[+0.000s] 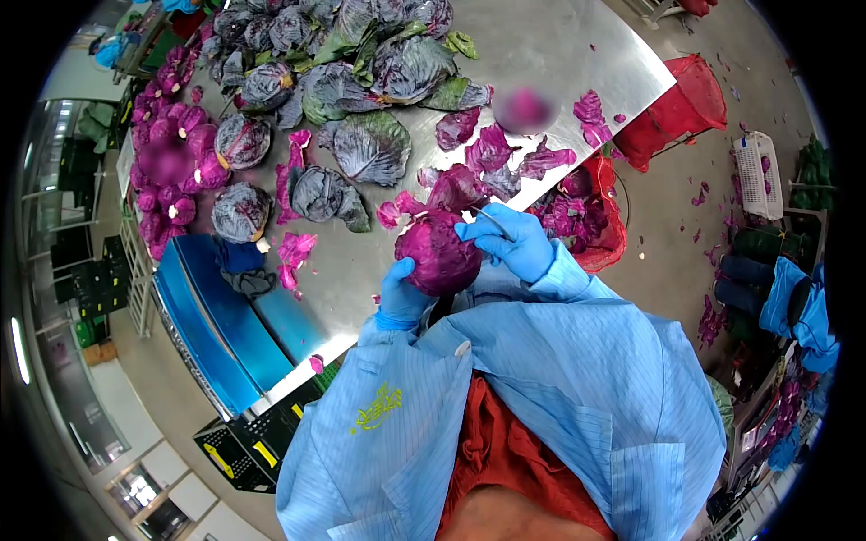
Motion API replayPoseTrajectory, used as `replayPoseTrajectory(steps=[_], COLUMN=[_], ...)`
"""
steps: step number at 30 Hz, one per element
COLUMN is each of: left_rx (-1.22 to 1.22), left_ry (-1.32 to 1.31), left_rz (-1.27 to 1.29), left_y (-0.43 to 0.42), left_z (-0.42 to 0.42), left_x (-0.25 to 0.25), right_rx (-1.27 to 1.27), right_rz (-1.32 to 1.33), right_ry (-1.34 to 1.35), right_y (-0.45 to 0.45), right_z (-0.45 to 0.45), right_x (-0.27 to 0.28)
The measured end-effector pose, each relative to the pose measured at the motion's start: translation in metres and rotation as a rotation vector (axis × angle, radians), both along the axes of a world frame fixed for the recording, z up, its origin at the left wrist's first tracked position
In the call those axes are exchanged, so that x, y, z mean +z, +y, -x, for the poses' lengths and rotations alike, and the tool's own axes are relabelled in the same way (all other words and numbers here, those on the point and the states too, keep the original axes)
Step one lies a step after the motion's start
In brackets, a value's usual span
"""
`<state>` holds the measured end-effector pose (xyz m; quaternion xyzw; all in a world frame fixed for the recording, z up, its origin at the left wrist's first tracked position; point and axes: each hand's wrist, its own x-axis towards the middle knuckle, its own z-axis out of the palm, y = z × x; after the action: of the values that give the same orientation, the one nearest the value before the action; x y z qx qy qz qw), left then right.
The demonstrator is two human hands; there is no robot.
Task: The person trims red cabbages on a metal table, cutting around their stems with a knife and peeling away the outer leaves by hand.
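Observation:
My left hand (403, 293), in a blue glove, is wrapped round the lower left side of a peeled red cabbage (439, 257), held up close to my body. My right hand (516, 243), also gloved, is closed at the cabbage's upper right. A thin grey knife (492, 219) shows at its fingers; most of it is hidden. Loose purple leaves (456, 187) lie just beyond the cabbage on the metal table (532, 36). An untrimmed cabbage (327, 194) with dark outer leaves sits to the left.
Untrimmed cabbages (334, 90) are heaped at the back. Peeled cabbages (212, 169) line the left side, near a blue bin (221, 311). A red mesh bag (612, 239) holding leaves stands off the right edge, with a red container (677, 108) beyond. Black crates (244, 455) stand at lower left.

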<state>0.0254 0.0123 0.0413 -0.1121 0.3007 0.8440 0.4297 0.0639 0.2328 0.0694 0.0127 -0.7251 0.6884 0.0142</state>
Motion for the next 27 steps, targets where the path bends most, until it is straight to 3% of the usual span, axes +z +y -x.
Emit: replayPoseTrajectory(steps=[3,4,7,9,11,13,15,17,19,20,21,27], left_rx=[-0.021,-0.025,0.001,0.003,0.012,0.026,0.016,-0.009,-0.059,-0.088,-0.118,-0.258], left_ry=[0.000,-0.005,-0.014,-0.058,-0.061,-0.019,-0.006,0.066,0.188,0.236,0.284,0.383], left_rz=[0.043,0.060,0.021,-0.015,-0.012,0.030,0.115,0.175,0.221,0.229,0.237,0.237], left_y=[0.003,0.004,0.002,0.000,-0.001,-0.004,-0.008,-0.006,-0.004,-0.004,-0.004,-0.010], left_z=[0.001,0.000,0.001,0.005,0.006,0.007,0.006,0.008,0.010,0.012,0.015,0.019], left_x=[-0.006,-0.009,-0.014,-0.009,-0.008,-0.011,-0.008,-0.002,0.008,0.008,0.007,0.003], right_rx=[-0.012,-0.047,-0.108,-0.252,-0.302,-0.286,-0.334,-0.407,-0.256,-0.217,-0.125,0.368], right_rz=[0.044,0.093,0.018,0.173,0.116,-0.248,-0.833,-0.816,-0.424,-0.255,-0.071,-0.326], right_ry=[-0.182,-0.066,-0.084,-0.228,-0.430,-0.551,-0.459,-0.471,-0.443,-0.231,-0.289,-0.001], right_y=[0.007,0.008,0.024,0.033,0.052,0.077,0.094,0.099,0.087,0.073,0.060,0.014], right_z=[-0.013,-0.017,-0.023,-0.024,-0.033,-0.042,-0.050,-0.050,-0.032,-0.022,-0.010,0.040], right_x=[0.008,0.002,0.009,0.011,0.004,-0.025,-0.048,-0.056,-0.033,-0.032,-0.014,0.015])
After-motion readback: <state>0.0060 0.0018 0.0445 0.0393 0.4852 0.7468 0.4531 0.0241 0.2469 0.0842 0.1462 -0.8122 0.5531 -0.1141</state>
